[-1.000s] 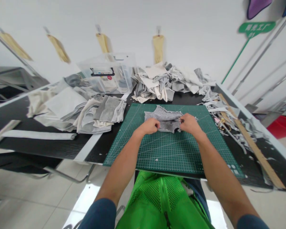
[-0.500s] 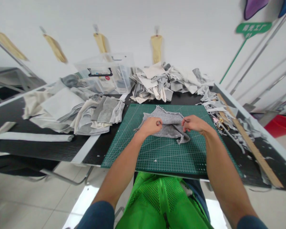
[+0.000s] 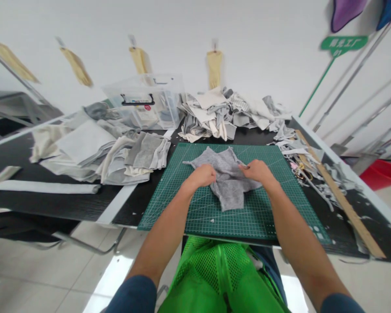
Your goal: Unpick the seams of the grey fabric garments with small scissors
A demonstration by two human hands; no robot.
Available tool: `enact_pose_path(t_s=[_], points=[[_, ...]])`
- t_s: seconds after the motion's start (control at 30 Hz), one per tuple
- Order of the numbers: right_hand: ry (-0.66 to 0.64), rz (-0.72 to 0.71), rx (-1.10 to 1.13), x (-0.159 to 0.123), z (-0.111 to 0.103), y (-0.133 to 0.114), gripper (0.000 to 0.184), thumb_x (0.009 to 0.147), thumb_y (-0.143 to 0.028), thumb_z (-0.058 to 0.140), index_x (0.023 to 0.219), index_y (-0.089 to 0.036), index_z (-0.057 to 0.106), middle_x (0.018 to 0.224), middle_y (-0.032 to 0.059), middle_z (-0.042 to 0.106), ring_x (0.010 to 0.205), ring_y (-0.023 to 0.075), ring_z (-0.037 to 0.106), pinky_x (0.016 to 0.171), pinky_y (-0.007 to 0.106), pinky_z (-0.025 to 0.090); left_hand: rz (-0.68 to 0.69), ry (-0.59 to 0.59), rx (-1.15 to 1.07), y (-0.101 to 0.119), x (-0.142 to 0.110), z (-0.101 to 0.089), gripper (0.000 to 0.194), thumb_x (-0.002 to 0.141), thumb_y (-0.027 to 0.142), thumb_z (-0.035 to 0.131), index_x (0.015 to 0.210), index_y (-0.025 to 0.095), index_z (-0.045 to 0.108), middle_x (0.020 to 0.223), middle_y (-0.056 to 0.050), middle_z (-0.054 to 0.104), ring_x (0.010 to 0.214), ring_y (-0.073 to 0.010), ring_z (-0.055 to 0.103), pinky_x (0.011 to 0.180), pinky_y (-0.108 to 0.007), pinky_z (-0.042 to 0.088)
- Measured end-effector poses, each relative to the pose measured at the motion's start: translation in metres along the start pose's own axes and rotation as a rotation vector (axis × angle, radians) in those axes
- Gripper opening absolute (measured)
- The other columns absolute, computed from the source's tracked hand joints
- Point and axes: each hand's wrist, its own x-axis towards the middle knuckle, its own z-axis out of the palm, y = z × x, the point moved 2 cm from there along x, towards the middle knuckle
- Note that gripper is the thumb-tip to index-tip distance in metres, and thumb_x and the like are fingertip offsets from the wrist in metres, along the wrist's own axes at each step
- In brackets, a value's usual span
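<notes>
Left hand [image 3: 204, 174] and right hand [image 3: 256, 170] each pinch the grey knit fabric piece [image 3: 228, 191] at opposite edges, apparently keeping it spread over the cutting mat [image 3: 228, 224].

- Left hand [image 3: 204, 174] and right hand [image 3: 256, 170] pinch gray cloth [image 3: 230, 174] between them
- Green mat [image 3: 234, 224] lies beneath both
- Wooden ruler [image 3: 340, 195] sits past the right hand

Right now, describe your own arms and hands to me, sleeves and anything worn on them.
The left sleeve and right sleeve are dark blue, leaving both forearms uncovered. The left hand and right hand wear no gloves, and no watch shows. Rings are too small to tell.
</notes>
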Motion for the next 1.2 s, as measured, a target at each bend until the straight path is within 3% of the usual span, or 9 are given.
enact_pose_path(t_s=[0.1,0.3,0.4,0.5,0.63,0.77,0.9,1.03,1.2], points=[[-0.026,0.070,0.068,0.000,-0.005,0.002,0.052,0.093,-0.059,0.054,0.073,-0.017,0.077,0.065,0.0157,0.071,0.081,0.0308,0.073,0.080,0.037,0.052,-0.163,0.112,0.085,-0.009,0.001,-0.010,0.017,0.070,0.011,0.063,0.060,0.019,0.073,0.061,-0.010,0.068,0.079,-0.0267,0.070,0.087,-0.037,0.051],[0.163,0.207,0.083,0.002,-0.002,0.007,0.049,0.087,-0.062,0.063,0.103,-0.017,0.074,0.097,0.0210,0.076,0.095,0.0325,0.074,0.081,0.037,0.052,-0.283,0.471,0.222,-0.017,0.000,-0.014,0.029,0.078,0.029,0.068,0.103,0.016,0.075,0.110,-0.021,0.074,0.109,-0.0345,0.069,0.096,-0.041,0.050],[0.050,0.171,0.048,0.003,0.009,0.013,0.056,0.081,-0.063,0.070,0.106,-0.013,0.072,0.102,0.0219,0.076,0.097,0.0318,0.073,0.081,0.036,0.052,-0.487,0.383,0.207,-0.034,0.000,-0.014,0.051,0.066,0.043,0.082,0.108,0.016,0.072,0.113,-0.024,0.073,0.110,-0.0384,0.069,0.090,-0.042,0.052],[0.007,0.133,0.053,0.006,0.013,0.020,0.030,0.085,-0.044,0.071,0.095,-0.015,0.074,0.102,0.0183,0.076,0.098,0.0278,0.072,0.082,0.032,0.050,-0.595,0.251,0.138,-0.052,0.003,-0.017,0.038,0.065,0.032,0.081,0.098,0.015,0.074,0.105,-0.023,0.075,0.107,-0.0376,0.071,0.084,-0.037,0.052],[0.183,0.181,0.222,0.010,0.005,0.031,0.018,0.089,-0.028,0.061,0.096,-0.015,0.073,0.098,0.0154,0.075,0.094,0.0247,0.069,0.082,0.030,0.047,-0.561,0.294,0.103,-0.061,0.007,-0.027,0.020,0.075,0.017,0.066,0.093,0.012,0.073,0.100,-0.021,0.076,0.104,-0.0321,0.072,0.082,-0.032,0.050],[0.457,0.135,0.584,0.007,-0.011,0.038,0.040,0.092,-0.028,0.051,0.126,-0.014,0.066,0.095,0.0097,0.071,0.078,0.0200,0.062,0.075,0.030,0.047,-0.379,0.573,-0.172,-0.056,0.005,-0.040,0.045,0.081,0.011,0.055,0.125,0.012,0.064,0.090,-0.009,0.074,0.083,-0.0212,0.070,0.080,-0.031,0.052],[0.359,-0.084,0.801,0.002,-0.022,0.036,0.045,0.095,-0.038,0.049,0.130,-0.017,0.067,0.084,0.0035,0.067,0.066,0.0164,0.054,0.068,0.030,0.046,-0.080,0.698,-0.354,-0.045,0.000,-0.049,0.060,0.073,0.004,0.053,0.130,0.018,0.064,0.096,-0.005,0.073,0.086,-0.0192,0.068,0.088,-0.034,0.053],[0.244,-0.167,0.581,0.000,-0.026,0.029,0.050,0.078,-0.042,0.076,0.122,-0.018,0.073,0.098,0.0076,0.071,0.083,0.0208,0.061,0.081,0.034,0.049,-0.075,0.671,-0.140,-0.036,-0.004,-0.052,0.050,0.065,0.004,0.059,0.111,0.017,0.075,0.110,-0.010,0.070,0.103,-0.0259,0.065,0.097,-0.038,0.051],[0.441,-0.125,0.382,-0.001,-0.035,0.024,0.019,0.080,-0.032,0.071,0.090,-0.018,0.078,0.092,0.0108,0.069,0.093,0.0265,0.062,0.089,0.039,0.047,-0.166,0.867,0.005,-0.032,-0.014,-0.063,0.031,0.071,0.009,0.060,0.092,0.020,0.078,0.095,-0.009,0.065,0.100,-0.0281,0.063,0.097,-0.042,0.049]])
